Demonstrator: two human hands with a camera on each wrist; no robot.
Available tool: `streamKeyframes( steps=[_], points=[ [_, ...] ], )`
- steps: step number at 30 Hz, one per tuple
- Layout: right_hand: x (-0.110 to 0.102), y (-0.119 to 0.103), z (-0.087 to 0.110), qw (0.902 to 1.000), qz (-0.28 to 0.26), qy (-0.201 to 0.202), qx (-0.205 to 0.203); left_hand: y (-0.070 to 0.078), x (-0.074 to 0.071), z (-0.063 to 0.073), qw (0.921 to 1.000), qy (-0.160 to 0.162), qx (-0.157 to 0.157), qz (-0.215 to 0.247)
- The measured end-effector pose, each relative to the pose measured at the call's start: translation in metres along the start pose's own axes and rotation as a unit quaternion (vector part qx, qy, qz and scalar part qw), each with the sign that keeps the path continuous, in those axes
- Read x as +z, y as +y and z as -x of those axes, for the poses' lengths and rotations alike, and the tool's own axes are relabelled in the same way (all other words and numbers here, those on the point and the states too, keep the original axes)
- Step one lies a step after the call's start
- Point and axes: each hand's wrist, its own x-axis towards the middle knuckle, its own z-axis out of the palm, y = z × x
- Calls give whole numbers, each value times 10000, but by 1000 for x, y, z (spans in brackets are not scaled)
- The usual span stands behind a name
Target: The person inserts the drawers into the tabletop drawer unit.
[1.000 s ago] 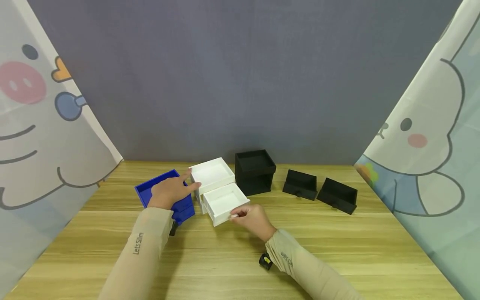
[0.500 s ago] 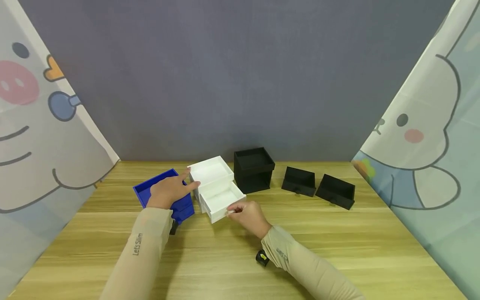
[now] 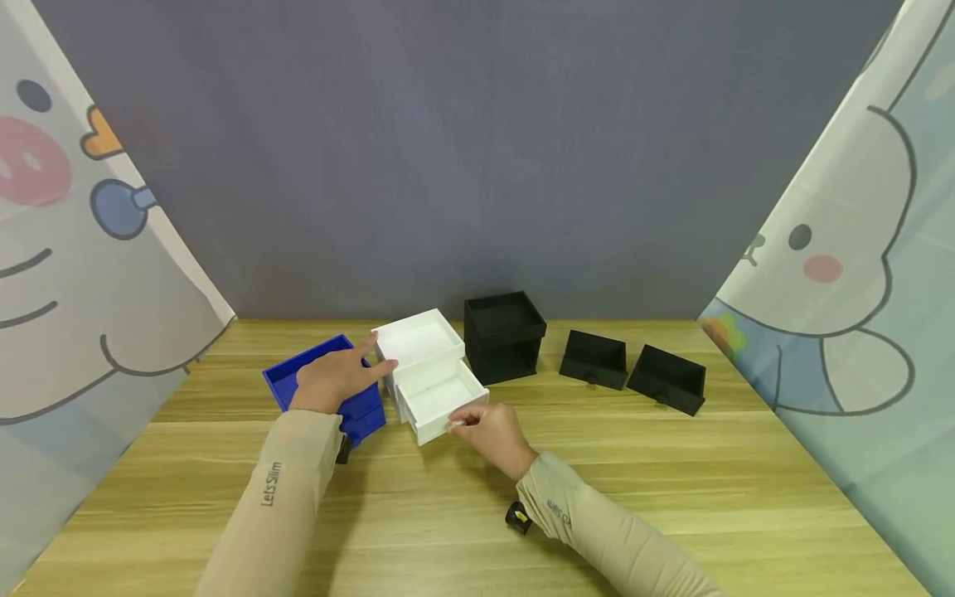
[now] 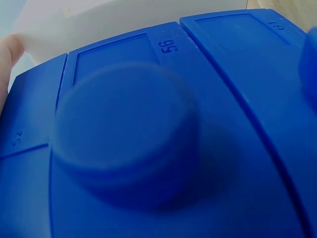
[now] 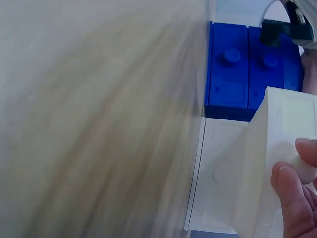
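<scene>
A small white drawer cabinet (image 3: 425,352) with a tray-like top stands at the table's middle. One white drawer (image 3: 440,398) sticks out of its front. My right hand (image 3: 496,435) pinches the drawer's round knob (image 5: 304,171) between thumb and fingers. With thumb and index finger spread, my left hand (image 3: 332,381) rests on the cabinet's upper left edge. Below that hand is a blue drawer cabinet (image 3: 366,414); its round blue knob (image 4: 124,119) fills the left wrist view. Another white drawer front (image 5: 218,173) shows below the pulled-out one in the right wrist view.
A black cabinet (image 3: 503,336) with an open front stands right behind the white one. Two loose black drawers, one nearer (image 3: 594,361) and one farther right (image 3: 666,379), lie on the wooden table (image 3: 597,456). A grey wall panel (image 3: 477,166) rises behind.
My right hand has moved slightly left and back, and the white drawer has slid farther into the cabinet, mostly in the first half second. My left hand has stayed on the cabinet's edge.
</scene>
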Motion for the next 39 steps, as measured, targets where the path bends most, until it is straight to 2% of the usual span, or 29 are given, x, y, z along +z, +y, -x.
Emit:
streamKeyframes(
  steps=[11,17,23,28,39],
  points=[
    [2,-2,-3,10000,21,74,29,0,0,-4,10000,-12,70,-6],
    [5,-2,-5,9998,150,31,-116,0,2,-5,9999,-27,82,-63],
    [6,-5,-9,9988,372,-123,-287,2,2,-6,9999,32,141,-59],
    [5,-7,-11,9982,459,-291,-267,1,2,-3,10000,-6,82,-11],
    [-2,-1,-10,9979,196,-613,-111,-1,0,-3,10000,-29,74,0]
  ],
)
